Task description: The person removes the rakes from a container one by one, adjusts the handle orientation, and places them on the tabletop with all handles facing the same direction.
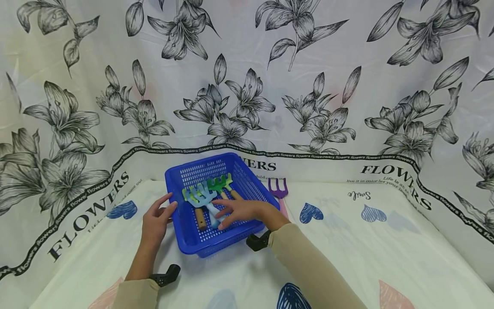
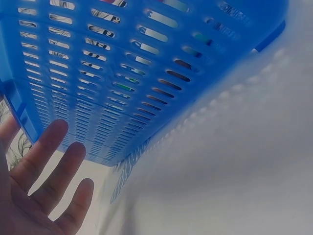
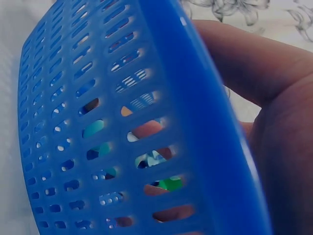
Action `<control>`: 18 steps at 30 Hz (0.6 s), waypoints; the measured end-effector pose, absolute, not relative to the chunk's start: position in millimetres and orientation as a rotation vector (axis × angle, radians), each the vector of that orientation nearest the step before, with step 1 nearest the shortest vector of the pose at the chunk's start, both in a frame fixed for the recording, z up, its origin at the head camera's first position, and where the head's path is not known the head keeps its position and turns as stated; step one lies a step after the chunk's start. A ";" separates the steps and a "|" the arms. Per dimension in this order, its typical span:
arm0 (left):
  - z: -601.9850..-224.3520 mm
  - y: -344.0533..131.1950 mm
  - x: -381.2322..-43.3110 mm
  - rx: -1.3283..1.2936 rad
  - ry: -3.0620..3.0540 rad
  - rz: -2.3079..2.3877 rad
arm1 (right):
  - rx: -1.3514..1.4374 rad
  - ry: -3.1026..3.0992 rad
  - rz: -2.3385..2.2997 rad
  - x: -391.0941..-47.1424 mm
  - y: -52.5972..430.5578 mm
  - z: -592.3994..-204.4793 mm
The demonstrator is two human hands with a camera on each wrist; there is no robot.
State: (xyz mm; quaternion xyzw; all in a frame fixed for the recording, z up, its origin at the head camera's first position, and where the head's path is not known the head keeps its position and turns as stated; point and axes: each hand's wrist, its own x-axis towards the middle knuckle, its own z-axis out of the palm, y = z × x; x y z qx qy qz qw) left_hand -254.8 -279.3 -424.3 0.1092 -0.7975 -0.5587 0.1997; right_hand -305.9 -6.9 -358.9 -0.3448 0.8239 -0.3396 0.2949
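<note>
A blue plastic basket with slotted walls holds several small hand rakes. Among them are a light-blue rake, a dark green rake, and a yellow-green rake with a wooden handle. Another wooden handle lies under the light-blue rake. My right hand reaches over the basket's right side, its spread fingertips around the light-blue handle. At the left rim, my left hand has thumb and index fingertips against the edge. Its other fingers stretch loosely outside the wall in the left wrist view.
A rake with purple tines and a pink handle lies just right of the basket, partly hidden by my right forearm. White cloth printed with hearts covers the surface. Behind it hangs a flower-printed curtain.
</note>
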 end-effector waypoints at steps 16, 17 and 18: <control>-423.4 -277.0 -253.5 0.318 -2.235 -1.550 | -0.997 2.272 -1.114 -302.7 -3.4 -358.5; -423.3 -276.9 -253.5 0.313 -2.235 -1.546 | -1.006 2.281 -1.130 -302.7 -3.1 -359.1; -423.1 -276.8 -253.6 0.311 -2.236 -1.541 | -1.016 2.297 -1.141 -302.7 -2.9 -359.5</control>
